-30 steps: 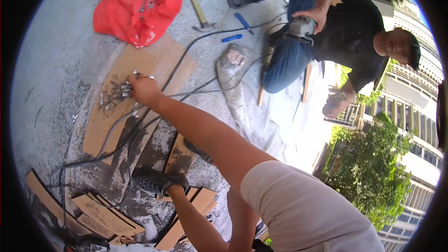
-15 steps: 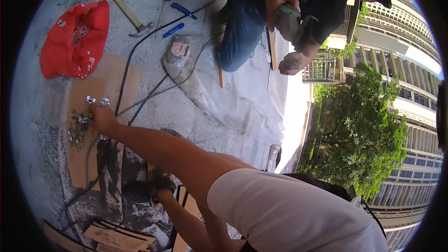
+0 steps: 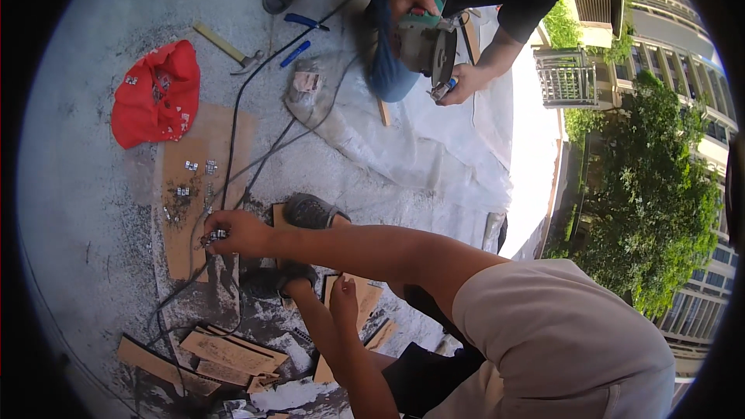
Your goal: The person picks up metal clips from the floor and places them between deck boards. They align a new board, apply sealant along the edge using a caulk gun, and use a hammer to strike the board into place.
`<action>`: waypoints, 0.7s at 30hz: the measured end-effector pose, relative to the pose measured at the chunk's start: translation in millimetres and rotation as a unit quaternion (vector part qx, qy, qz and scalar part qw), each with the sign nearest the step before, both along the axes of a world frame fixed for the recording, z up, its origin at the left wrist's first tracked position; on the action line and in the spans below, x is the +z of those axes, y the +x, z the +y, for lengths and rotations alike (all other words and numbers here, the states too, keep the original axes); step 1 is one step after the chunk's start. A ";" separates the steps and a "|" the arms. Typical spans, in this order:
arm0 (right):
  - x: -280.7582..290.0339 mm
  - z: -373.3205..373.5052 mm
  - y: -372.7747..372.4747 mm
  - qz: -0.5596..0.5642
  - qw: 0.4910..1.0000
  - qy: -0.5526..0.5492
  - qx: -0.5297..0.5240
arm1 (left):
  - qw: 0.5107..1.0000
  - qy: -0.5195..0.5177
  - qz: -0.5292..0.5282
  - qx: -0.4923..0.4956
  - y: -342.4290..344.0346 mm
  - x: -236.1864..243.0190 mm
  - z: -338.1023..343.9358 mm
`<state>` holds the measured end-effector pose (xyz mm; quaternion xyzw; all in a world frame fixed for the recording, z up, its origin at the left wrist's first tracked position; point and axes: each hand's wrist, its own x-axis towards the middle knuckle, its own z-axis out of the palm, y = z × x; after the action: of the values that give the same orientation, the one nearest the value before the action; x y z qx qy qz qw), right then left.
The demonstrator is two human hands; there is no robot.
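My right hand (image 3: 237, 234) is closed round small shiny metal fittings (image 3: 218, 236) above the near edge of a brown board (image 3: 180, 252). More fittings of the same look (image 3: 191, 165) lie on that board, among dark filings. My left hand (image 3: 344, 306) is beside my lower leg, its fingers drawn together; what they hold, if anything, I cannot make out. Across from me, a co-worker's hand holds a green and grey angle grinder (image 3: 419, 43) with a round disc. The co-worker's other hand holds a small metal piece (image 3: 444, 90) close to the disc.
A red bag (image 3: 157, 93) with metal pieces stands at the far left, beside a hammer (image 3: 225, 46). Blue-handled tools (image 3: 295, 53) lie beyond. Black cables (image 3: 233, 128) cross the ground. Plastic sheeting (image 3: 403, 151) spreads in the middle; board offcuts (image 3: 233, 357) lie near me.
My right hand has drawn back from the fittings on the board, with some in its fingers. The co-worker's grinder and metal piece have come close together. The whole view has shifted.
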<state>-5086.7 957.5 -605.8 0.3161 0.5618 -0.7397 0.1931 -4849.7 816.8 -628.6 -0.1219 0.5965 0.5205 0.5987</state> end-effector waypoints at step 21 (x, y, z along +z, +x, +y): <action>354.6 67.8 124.8 0.054 0.988 -0.075 0.124 | 0.946 -0.189 -0.037 0.259 54.8 384.1 -87.4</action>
<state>-4962.0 1025.2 -251.2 0.1884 0.5494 -0.7659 0.2757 -4795.0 729.4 -244.6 -0.4025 0.6091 0.5305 0.4307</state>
